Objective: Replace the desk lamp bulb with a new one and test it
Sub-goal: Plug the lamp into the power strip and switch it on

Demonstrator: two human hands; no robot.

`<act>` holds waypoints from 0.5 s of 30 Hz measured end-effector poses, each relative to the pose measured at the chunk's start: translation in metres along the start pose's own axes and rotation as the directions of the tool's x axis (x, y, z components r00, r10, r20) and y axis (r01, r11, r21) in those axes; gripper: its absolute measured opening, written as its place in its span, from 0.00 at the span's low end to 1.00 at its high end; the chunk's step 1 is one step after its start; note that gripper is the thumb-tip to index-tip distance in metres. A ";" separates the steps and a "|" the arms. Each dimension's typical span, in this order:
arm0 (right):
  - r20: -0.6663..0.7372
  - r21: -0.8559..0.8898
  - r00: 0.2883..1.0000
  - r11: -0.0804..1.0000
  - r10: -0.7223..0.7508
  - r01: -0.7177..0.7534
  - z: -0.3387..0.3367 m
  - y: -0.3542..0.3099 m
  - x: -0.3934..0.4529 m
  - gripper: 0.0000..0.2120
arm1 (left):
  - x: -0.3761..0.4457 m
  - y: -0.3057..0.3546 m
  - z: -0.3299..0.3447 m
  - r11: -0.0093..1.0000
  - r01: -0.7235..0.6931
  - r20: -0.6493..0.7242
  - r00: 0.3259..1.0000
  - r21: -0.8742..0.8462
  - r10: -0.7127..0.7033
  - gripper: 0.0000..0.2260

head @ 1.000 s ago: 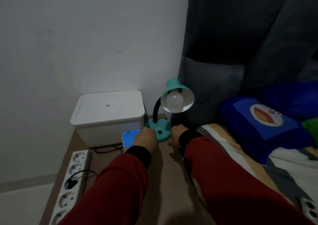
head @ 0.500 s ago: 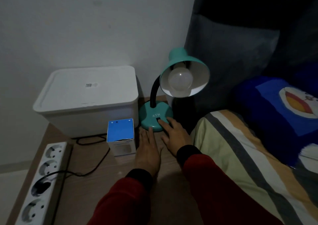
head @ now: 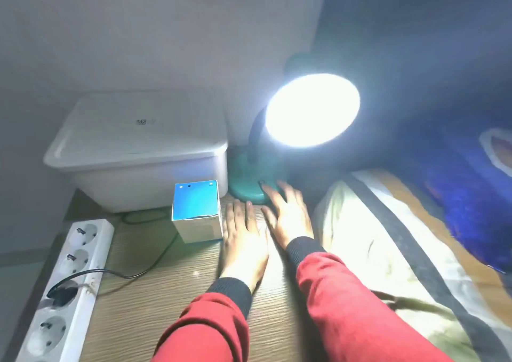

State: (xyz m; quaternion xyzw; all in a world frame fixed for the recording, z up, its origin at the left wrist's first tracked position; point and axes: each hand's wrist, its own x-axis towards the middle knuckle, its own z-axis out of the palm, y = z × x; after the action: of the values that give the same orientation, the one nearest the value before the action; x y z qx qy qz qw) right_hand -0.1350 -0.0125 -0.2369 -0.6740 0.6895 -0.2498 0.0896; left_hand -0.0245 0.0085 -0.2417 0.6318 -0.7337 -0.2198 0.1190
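Lamp: teal desk lamp with round base and dark gooseneck point(head: 250, 187) stands at the back of the wood-grain desktop point(head: 171, 300), shade aimed toward the camera; the lit bulb inside the shade point(head: 312, 111) blows out to white, so the bulb itself can't be made out.
Right hand: right hand point(head: 288, 213) lies flat and spread, holding nothing, fingertips point(head: 267, 188) on the base's front edge at the dark switch; likely placed there to toggle power for the test.
Left hand: left hand point(head: 243, 238) is palm down on the desktop, fingers extended, empty; looks like a brace just short of the base.
Box: small white carton with blue top point(head: 197, 210) sits just left of the left hand, in front of the white lidded plastic bin point(head: 138, 151); probably bulb packaging, parked within reach.
Power: black cord point(head: 119, 273) runs to the white power strip point(head: 65, 284) at the left desk edge, so the lamp is fed.
Status: light is on; test appears passed.
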 end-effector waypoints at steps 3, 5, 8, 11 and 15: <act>-0.117 0.076 0.993 0.997 -0.024 0.033 0.004 -0.001 -0.004 0.21 | -0.001 -0.002 0.005 0.999 -0.022 -0.088 0.996 0.027 0.024 0.35; -0.111 0.083 0.994 0.996 -0.014 0.023 0.003 -0.002 -0.002 0.20 | 0.001 -0.007 0.012 1.000 -0.006 -0.068 0.998 0.017 0.007 0.37; -0.123 0.052 0.992 0.998 -0.041 0.047 0.002 -0.002 -0.003 0.19 | 0.003 -0.006 0.010 0.999 -0.007 -0.050 0.999 0.046 0.010 0.38; -0.130 0.023 0.991 0.999 -0.040 0.043 0.003 -0.002 -0.002 0.19 | 0.003 -0.006 0.011 0.999 -0.009 -0.072 0.997 0.054 0.013 0.37; -0.123 0.027 0.992 0.999 -0.019 0.023 0.004 0.000 -0.002 0.19 | 0.003 -0.005 0.011 0.999 0.000 -0.073 0.997 0.037 0.003 0.37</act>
State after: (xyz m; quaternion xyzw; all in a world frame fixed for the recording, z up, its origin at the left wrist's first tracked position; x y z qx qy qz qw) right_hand -0.1325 -0.0111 -0.2407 -0.6631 0.6830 -0.3016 0.0539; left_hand -0.0251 0.0071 -0.2539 0.6409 -0.7334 -0.1828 0.1339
